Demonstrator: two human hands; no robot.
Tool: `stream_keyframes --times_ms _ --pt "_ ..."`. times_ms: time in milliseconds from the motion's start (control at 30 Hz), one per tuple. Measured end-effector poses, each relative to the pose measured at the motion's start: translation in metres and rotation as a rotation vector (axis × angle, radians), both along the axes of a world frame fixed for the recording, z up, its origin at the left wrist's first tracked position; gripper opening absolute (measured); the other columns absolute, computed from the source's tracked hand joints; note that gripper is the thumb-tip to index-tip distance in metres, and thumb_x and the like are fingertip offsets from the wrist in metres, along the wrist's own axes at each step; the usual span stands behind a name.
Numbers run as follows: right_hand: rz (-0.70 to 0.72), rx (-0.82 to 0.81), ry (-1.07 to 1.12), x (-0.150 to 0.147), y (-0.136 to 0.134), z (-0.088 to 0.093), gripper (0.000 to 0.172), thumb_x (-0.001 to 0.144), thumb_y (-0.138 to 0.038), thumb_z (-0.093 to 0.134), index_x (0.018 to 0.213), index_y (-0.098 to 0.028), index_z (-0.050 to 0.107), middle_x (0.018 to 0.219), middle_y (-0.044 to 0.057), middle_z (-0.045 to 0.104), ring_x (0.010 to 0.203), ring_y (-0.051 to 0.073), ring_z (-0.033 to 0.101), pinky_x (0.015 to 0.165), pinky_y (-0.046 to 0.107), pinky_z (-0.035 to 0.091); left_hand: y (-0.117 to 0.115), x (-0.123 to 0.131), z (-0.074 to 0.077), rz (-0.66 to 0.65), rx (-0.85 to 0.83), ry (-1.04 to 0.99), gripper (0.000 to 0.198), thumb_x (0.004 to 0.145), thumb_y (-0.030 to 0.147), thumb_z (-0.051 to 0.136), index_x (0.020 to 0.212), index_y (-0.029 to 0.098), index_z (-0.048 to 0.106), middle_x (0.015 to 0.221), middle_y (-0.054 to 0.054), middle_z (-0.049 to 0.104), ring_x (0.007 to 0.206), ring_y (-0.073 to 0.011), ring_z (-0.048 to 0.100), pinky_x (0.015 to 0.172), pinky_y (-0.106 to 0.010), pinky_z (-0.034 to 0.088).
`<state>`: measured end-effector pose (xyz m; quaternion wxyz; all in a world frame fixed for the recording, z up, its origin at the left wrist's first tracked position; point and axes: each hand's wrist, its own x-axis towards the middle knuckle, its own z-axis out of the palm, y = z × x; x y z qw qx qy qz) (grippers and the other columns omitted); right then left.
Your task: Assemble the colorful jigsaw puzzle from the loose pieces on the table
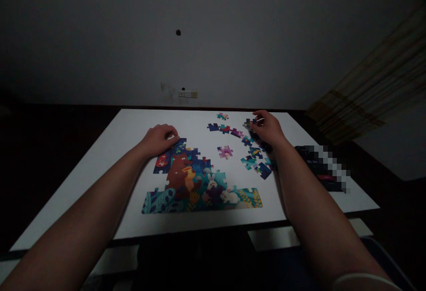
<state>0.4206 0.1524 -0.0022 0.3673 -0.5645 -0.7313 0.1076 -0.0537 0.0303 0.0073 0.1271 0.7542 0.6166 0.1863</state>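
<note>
Though incompl., puzzle (199, 185) v. multicol.

Your left hand (159, 139) and right hand (268, 127) are bare, and so are your forearms (95, 202), smooth and rounded, tapering towards slim wrists. Low on your right arm a thin, pale band (364, 276) curves across; you could take it for a sleeve's hem, though the gloom there is too deep to tell its fabric.

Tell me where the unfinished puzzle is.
In the head view, the unfinished puzzle lies on the table, mostly left of loose pieces, its far end by the left hand.
</note>
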Motion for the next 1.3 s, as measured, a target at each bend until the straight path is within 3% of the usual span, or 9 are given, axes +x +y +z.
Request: stream_keyframes --times_ms 100,200,400,567,700,800,900,1067,1300 --pt "0.125 0.029 0.146 -0.019 -0.01 0.017 0.041 0.086 -0.044 0.086 0.121 -0.023 0.081 0.106 0.011 0.082 0.091 0.03 0.076 0.088 0.048 0.065 -0.002 0.002 0.002 0.009 -0.005 0.012 0.033 0.098 0.052 0.066 0.103 0.024 0.083 0.107 -0.012 0.08 0.1 -0.032 0.07 0.087 -0.045 0.047" --pt "0.407 -0.091 0.229 -0.051 -0.028 0.033 0.031 0.09 -0.049 0.086 0.108 -0.025 0.081 0.111 0.012 0.084 0.1 0.031 0.08 0.092 0.048 0.066 -0.005 0.005 0.005 0.02 -0.006 0.001 0.031 0.098 0.05 0.067 0.102 0.024 0.083 0.106 -0.011 0.08 0.1 -0.0316 0.07 0.088 -0.044 0.047" --pt "0.813 -0.498 0.102 -0.111 -0.074 0.027 0.036 0.097 -0.039 0.086 0.131 -0.029 0.082 0.1 0.006 0.083 0.087 0.027 0.078 0.076 0.041 0.066 -0.007 0.008 0.007 0.045 -0.006 0.013 0.029 0.097 0.049 0.069 0.103 0.025 0.085 0.103 -0.011 0.079 0.099 -0.0322 0.07 0.088 -0.044 0.047" --pt "0.909 -0.457 0.007 -0.131 -0.086 0.022 0.021 0.105 -0.031 0.079 0.125 -0.027 0.084 0.111 0.007 0.084 0.1 0.026 0.077 0.091 0.043 0.065 -0.006 0.008 0.004 0.038 -0.009 0.032 0.029 0.099 0.047 0.068 0.105 0.024 0.084 0.105 -0.012 0.078 0.102 -0.0326 0.07 0.091 -0.046 0.047" --pt "0.924 -0.292 -0.074 -0.136 -0.09 0.026 0.033 0.11 -0.021 0.068 0.136 -0.031 0.084 0.127 0.009 0.082 0.117 0.028 0.076 0.109 0.049 0.062 -0.005 0.007 0.002 0.033 -0.006 0.02 0.028 0.098 0.048 0.069 0.104 0.025 0.083 0.105 -0.011 0.078 0.103 -0.033 0.069 0.093 -0.047 0.048" --pt "0.855 -0.324 -0.063 -0.139 -0.092 0.024 0.04 0.11 -0.023 0.071 0.149 -0.03 0.078 0.127 0.01 0.083 0.109 0.028 0.078 0.098 0.046 0.065 -0.005 0.006 0.001 0.041 0.002 -0.002 0.026 0.097 0.048 0.071 0.102 0.026 0.084 0.104 -0.011 0.078 0.101 -0.0324 0.069 0.094 -0.047 0.049" --pt "0.789 -0.366 -0.03 -0.143 -0.093 0.018 0.03 0.108 -0.029 0.075 0.137 -0.026 0.082 0.115 0.009 0.085 0.099 0.028 0.079 0.089 0.044 0.065 -0.005 0.007 0.002 0.048 0.01 -0.004 0.025 0.096 0.048 0.072 0.101 0.026 0.084 0.104 -0.01 0.08 0.1 -0.0319 0.07 0.093 -0.046 0.05" --pt "0.814 -0.274 -0.035 -0.15 -0.092 0.012 0.025 0.112 -0.023 0.068 0.127 -0.029 0.087 0.128 0.01 0.087 0.118 0.029 0.08 0.108 0.048 0.062 -0.005 0.008 0.005 0.041 0.012 0.027 0.027 0.097 0.047 0.071 0.104 0.025 0.085 0.104 -0.011 0.081 0.1 -0.0315 0.071 0.091 -0.045 0.051" --pt "0.916 -0.127 -0.149 -0.145 -0.089 0.011 0.029 0.112 -0.018 0.066 0.132 -0.025 0.087 0.127 0.012 0.085 0.119 0.027 0.078 0.11 0.046 0.059 -0.005 0.009 0.007 0.039 -0.002 0.022 0.031 0.098 0.051 0.069 0.104 0.025 0.085 0.106 -0.01 0.081 0.101 -0.0319 0.072 0.091 -0.044 0.051"
